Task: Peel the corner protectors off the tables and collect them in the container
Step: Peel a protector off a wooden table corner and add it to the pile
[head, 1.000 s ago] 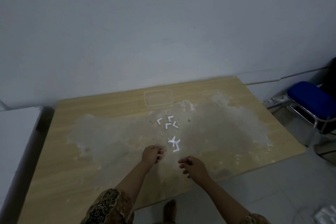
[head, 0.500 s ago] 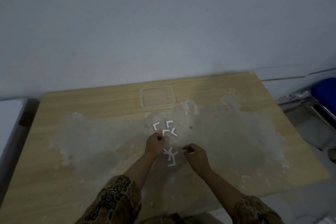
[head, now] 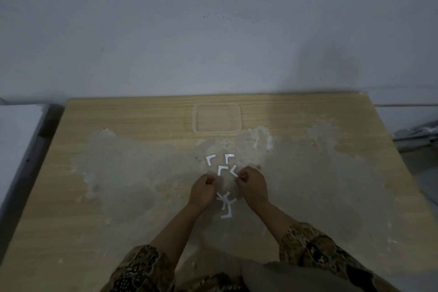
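Several white L-shaped corner protectors lie on the worn middle of the wooden table [head: 118,197]. One group [head: 222,169] sits just beyond my hands and a small pile [head: 226,204] lies between my wrists. The clear square container [head: 217,117] stands at the far edge, with nothing visible inside. My left hand [head: 203,191] is curled into a fist beside the far group, and I see nothing in it. My right hand [head: 252,184] has its fingers curled, and its fingertips pinch the near end of one protector [head: 234,170].
A white surface [head: 16,140] borders the table on the left across a dark gap. The wall runs right behind the table's far edge. Metal chair parts [head: 419,131] show past the right edge. My patterned sleeves hang over the near edge.
The view has moved in over the table. Both hands have reached forward past the small pile to the far group, and the right fingertips have closed on one protector.
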The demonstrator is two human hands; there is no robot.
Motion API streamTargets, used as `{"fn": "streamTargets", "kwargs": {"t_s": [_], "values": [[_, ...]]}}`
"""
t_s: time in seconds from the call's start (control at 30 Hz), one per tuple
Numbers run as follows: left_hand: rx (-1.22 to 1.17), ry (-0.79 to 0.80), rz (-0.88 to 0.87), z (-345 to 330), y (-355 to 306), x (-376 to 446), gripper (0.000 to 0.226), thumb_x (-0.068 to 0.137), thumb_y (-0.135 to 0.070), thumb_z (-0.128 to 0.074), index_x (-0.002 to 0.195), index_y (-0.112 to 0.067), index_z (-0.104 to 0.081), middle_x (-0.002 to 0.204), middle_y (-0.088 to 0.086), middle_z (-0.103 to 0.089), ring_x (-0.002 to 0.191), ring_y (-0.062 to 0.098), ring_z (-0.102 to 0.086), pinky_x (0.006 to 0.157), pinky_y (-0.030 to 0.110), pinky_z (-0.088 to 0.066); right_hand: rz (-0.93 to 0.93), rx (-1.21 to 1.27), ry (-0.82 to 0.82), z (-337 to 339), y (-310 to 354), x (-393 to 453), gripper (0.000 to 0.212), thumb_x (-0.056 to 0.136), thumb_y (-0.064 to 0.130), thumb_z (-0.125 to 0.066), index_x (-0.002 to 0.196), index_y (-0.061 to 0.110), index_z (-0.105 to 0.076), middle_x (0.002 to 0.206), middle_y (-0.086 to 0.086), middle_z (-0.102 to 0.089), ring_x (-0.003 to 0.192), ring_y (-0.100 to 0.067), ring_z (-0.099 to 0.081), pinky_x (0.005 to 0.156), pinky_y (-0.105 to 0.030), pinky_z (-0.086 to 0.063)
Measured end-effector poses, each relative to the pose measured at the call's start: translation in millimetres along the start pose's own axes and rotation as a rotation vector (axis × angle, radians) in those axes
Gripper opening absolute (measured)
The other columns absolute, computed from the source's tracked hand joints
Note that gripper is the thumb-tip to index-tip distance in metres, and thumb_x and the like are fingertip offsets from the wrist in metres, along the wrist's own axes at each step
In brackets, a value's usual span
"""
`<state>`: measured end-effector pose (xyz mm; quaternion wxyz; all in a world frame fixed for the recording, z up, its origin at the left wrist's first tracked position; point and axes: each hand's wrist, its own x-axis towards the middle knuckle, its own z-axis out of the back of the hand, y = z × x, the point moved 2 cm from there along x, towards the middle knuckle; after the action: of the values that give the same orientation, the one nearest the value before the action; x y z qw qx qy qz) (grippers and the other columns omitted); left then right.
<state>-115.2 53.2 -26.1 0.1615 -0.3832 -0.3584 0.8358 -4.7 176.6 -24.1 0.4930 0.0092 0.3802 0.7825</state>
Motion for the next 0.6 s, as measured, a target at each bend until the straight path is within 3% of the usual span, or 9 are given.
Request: {"fn": "streamTargets", "kwargs": {"t_s": [0.17,0.33,0.43,0.6], "values": [[-0.153,-0.048,-0.014,-1.1,-14.9,3.2,0.019,0.096,-0.016,-0.053,0.103,-0.006,-0.067,0.104,0.012,-0.067,0.092,0.022,-0.061,0.082,0.031,-0.047,0.037,0.156,-0.057,8.2,0.2,-10.5,0.011,0.079,0.026,-0.073,0.088,0.02,-0.069,0.084,0.002,-0.069,0.079,-0.014,-0.066,0.069,-0.028,-0.051],[-0.467,0.022,0.031,1.8,-38.6,-0.8,0.028,0.097,-0.019,-0.054,0.101,0.003,-0.07,0.091,0.019,-0.068,0.081,0.025,-0.062,0.076,0.036,-0.051,0.178,0.353,-0.075,17.0,15.8,-31.0,0.01,0.081,0.021,-0.076,0.088,0.02,-0.068,0.081,0.011,-0.069,0.074,0.006,-0.064,0.061,-0.007,-0.048],[-0.572,0.037,-0.033,9.2,-44.2,-8.4,0.02,0.093,-0.019,-0.059,0.09,-0.005,-0.074,0.081,0.016,-0.067,0.071,0.021,-0.059,0.068,0.03,-0.049,0.221,0.391,-0.09,21.1,24.7,-42.4,0.01,0.082,0.016,-0.075,0.09,0.018,-0.068,0.084,0.006,-0.069,0.078,0.007,-0.063,0.062,-0.007,-0.048],[-0.75,0.117,0.001,26.6,-38.2,-23.4,0.011,0.089,-0.015,-0.065,0.09,-0.015,-0.076,0.085,0.01,-0.071,0.076,0.018,-0.06,0.077,0.031,-0.049,0.283,0.439,-0.108,30.8,35.7,-60.3,0.012,0.082,0.013,-0.075,0.091,0.018,-0.069,0.086,0.011,-0.069,0.079,0.007,-0.064,0.062,-0.006,-0.046]]}}
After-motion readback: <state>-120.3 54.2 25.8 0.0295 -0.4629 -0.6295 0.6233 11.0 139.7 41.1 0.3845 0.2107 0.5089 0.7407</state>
